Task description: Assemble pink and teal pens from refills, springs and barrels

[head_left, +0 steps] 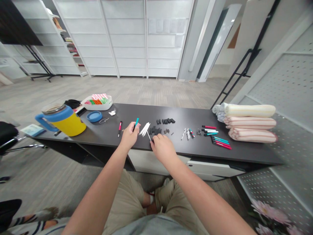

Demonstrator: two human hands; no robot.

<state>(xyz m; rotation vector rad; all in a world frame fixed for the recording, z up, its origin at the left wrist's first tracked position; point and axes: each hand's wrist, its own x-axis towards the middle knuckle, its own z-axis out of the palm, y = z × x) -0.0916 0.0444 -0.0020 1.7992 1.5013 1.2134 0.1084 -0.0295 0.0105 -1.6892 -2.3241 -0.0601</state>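
Note:
My left hand [130,134] is closed around a teal pen barrel [136,121], which points up and away from me. Beside it a bundle of thin white pen refills [144,129] lies on the dark table. My right hand [163,146] pinches the near end of one white refill [149,136] that slants out of the bundle. Short black tubes, like pen grips [155,130], lie in rows just beyond my right hand. Several small dark pieces [166,131] are beside them. To the left of my left hand rests a red and black pen [119,128].
Further right lie small white and silver pen parts [188,133], and red, white and teal barrels [220,142]. Rolled towels [251,123] are stacked at the right end. On the left stand a yellow and blue mug [66,120], a blue lid [94,116] and a white basket [99,106].

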